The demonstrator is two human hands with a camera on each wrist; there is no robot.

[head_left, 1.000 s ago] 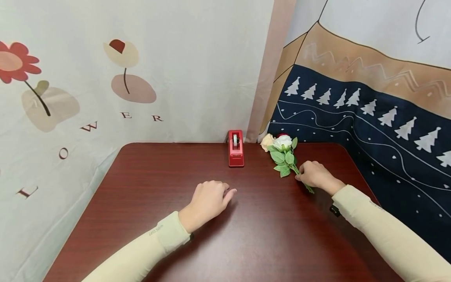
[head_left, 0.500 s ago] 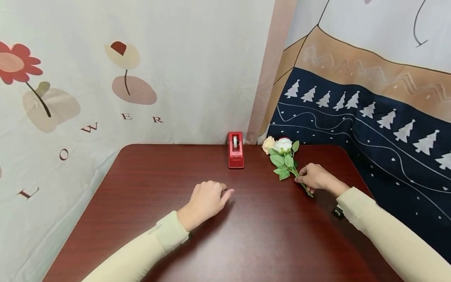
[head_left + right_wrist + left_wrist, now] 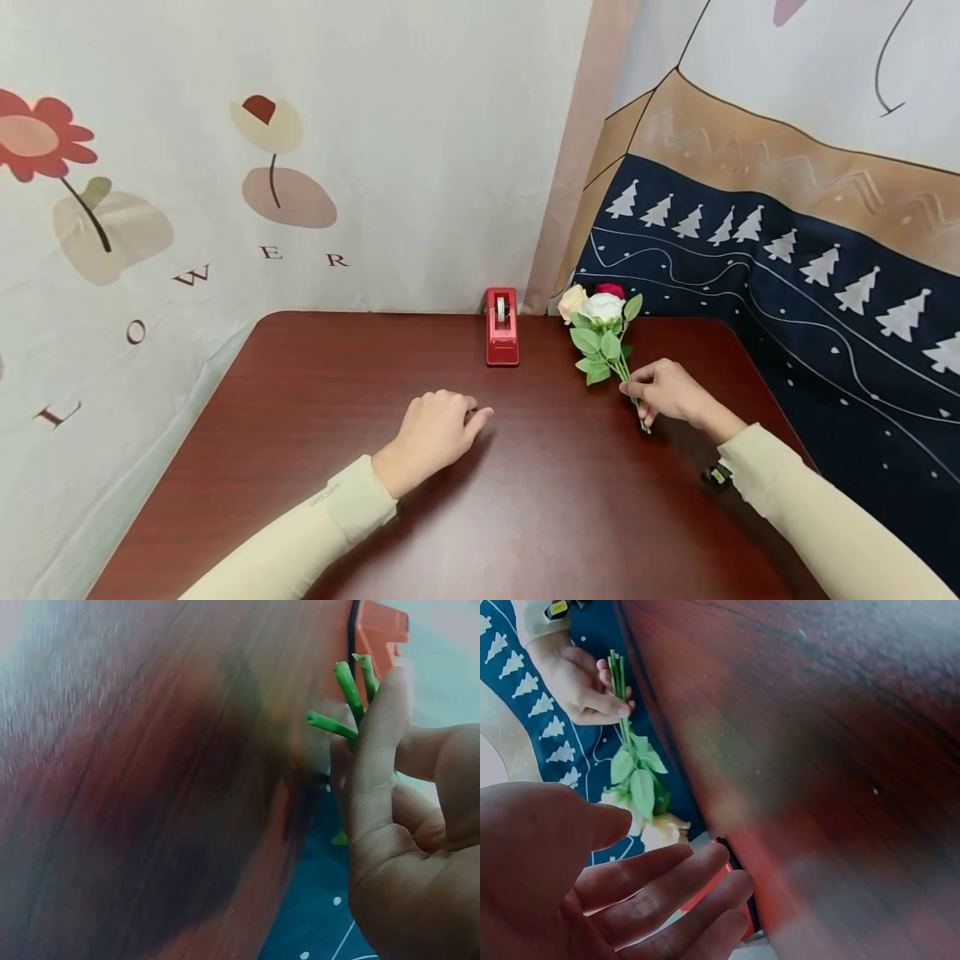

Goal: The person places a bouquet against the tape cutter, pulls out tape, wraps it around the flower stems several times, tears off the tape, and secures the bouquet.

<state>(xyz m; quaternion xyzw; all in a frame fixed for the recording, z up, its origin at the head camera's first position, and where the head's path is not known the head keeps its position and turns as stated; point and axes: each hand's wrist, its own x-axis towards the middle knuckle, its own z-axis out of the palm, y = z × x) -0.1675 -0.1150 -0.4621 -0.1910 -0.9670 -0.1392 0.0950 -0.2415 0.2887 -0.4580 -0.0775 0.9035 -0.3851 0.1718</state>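
Flowers [image 3: 609, 343] at desk's [image 3: 337, 375] far right, apparently lifted, stems [image 3: 349, 688] pinched by right hand [image 3: 666, 392]. Left hand [image 3: 433, 433] relaxed, holding nothing. I judge step as holding; next move calls for steady pinch, clearance from tape dispenser [image 3: 502, 343].

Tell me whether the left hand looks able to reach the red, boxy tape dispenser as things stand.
Likely yes: the left hand holds nothing, and only glossy reddish-brown tabletop shows between it and the dispenser.
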